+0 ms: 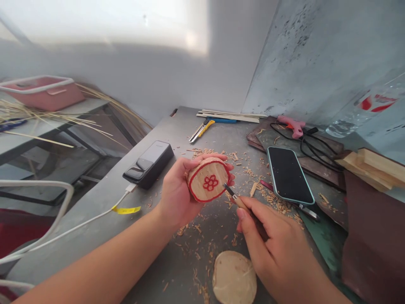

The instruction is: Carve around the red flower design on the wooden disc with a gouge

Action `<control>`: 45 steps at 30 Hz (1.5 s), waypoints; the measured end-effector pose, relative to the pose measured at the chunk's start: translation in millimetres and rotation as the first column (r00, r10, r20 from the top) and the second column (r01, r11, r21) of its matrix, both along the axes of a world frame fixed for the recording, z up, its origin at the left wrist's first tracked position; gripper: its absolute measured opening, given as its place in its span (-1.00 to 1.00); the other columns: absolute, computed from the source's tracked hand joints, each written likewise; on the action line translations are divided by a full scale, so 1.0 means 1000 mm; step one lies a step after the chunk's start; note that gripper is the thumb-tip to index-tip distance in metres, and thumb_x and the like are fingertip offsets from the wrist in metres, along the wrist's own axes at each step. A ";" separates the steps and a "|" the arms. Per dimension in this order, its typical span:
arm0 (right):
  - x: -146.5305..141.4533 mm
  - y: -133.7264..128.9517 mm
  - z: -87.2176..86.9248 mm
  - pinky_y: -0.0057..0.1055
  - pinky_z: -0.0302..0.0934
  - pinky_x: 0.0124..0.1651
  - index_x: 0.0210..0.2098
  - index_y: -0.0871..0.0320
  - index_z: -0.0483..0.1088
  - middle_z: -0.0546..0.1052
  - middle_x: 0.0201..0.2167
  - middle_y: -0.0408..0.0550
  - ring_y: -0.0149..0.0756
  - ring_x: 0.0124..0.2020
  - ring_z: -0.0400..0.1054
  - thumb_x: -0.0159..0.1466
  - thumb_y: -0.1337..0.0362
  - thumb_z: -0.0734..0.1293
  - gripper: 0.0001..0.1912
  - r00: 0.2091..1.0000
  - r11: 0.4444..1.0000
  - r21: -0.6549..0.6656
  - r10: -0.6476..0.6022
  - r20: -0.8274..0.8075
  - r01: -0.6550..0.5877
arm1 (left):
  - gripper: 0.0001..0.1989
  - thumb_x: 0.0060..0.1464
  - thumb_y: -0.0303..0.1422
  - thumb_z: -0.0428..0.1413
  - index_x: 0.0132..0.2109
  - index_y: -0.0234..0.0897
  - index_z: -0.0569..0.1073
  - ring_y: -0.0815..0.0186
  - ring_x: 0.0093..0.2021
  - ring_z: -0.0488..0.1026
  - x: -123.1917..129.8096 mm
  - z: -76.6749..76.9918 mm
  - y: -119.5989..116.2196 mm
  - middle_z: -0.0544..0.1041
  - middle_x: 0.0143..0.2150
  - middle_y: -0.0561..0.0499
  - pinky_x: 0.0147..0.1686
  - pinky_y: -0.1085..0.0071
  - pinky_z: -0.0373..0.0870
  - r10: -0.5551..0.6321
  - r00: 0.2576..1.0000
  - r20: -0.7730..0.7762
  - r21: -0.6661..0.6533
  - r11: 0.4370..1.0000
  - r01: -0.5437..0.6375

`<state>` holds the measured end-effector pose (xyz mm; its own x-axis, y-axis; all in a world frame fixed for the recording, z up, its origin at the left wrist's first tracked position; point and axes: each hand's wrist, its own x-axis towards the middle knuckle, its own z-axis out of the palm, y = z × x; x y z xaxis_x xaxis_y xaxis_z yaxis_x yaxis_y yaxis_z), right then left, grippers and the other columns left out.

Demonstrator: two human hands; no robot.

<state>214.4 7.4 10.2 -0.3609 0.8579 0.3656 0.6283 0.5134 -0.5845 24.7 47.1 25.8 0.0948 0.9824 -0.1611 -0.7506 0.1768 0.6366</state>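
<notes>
My left hand (177, 192) is wrapped round a wood slice (198, 185), its face tilted up toward me. A red flower outline sits in the middle of that face, and a red line follows the rim. In my right hand (272, 236) is a carving knife (239, 202) with a wooden handle and a short metal tip. The tip is at the slice's right edge; whether it touches the wood I cannot tell. A second, plain wood slice (234, 276) lies on the table below my hands.
Wood shavings (247, 169) are scattered over the grey table (139, 245). A black power bank (148, 162) with a white cable stands left. Behind are a yellow utility knife (202, 130) and thin strips. A phone (290, 174), pink glue gun (294, 126) and plastic bottle (357, 112) are right.
</notes>
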 end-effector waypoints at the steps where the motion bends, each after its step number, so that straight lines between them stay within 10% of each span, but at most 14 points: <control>1: 0.000 0.000 -0.001 -0.49 0.31 -0.33 -0.04 0.09 0.49 0.65 -0.33 -0.17 -0.38 -0.36 0.55 0.48 0.29 0.23 -0.81 1.000 1.000 0.017 -0.005 0.010 0.004 | -0.60 0.11 -0.30 0.02 -0.16 -0.47 0.69 -0.10 -0.08 0.65 0.001 0.001 0.000 0.70 -0.22 -0.29 -0.02 -0.02 0.57 0.007 1.000 0.005 -0.012 1.000 -0.007; 23: -0.007 -0.008 -0.010 -0.48 0.20 -0.46 -0.23 0.07 0.42 0.50 -0.52 -0.26 -0.41 -0.56 0.39 0.50 0.28 0.24 -0.83 0.993 0.999 -0.035 0.013 -0.119 -0.018 | -0.60 0.08 -0.28 -0.08 -0.29 -0.41 0.62 -0.07 -0.10 0.64 0.017 0.007 -0.012 0.67 -0.29 -0.29 -0.04 0.02 0.57 0.130 0.986 0.104 -0.220 0.970 -0.104; 27: -0.006 -0.008 -0.007 -0.49 0.15 -0.52 -0.23 0.08 0.42 0.50 -0.52 -0.24 -0.41 -0.58 0.36 0.50 0.26 0.24 -0.83 0.992 0.999 -0.044 0.006 -0.128 -0.011 | -0.61 0.03 -0.27 -0.03 -0.22 -0.40 0.62 -0.11 -0.05 0.63 0.025 0.005 -0.017 0.67 -0.26 -0.28 -0.01 -0.01 0.57 0.020 0.981 0.192 -0.287 0.957 0.037; 45: -0.004 -0.009 0.005 -0.45 0.28 -0.45 -0.08 0.04 0.51 0.64 -0.39 -0.18 -0.35 -0.48 0.50 0.48 0.25 0.26 -0.83 0.994 0.999 -0.043 0.016 -0.112 -0.021 | -0.64 0.05 -0.30 -0.04 -0.29 -0.35 0.63 -0.10 -0.04 0.63 0.004 0.014 -0.011 0.67 -0.26 -0.28 -0.05 0.01 0.57 0.084 0.995 0.046 -0.082 0.993 -0.080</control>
<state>210.6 -1.2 14.8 -0.3356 0.8678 0.3665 0.5486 0.4963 -0.6729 29.0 36.6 40.0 0.0242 0.9714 -0.2364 -0.7945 0.1622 0.5852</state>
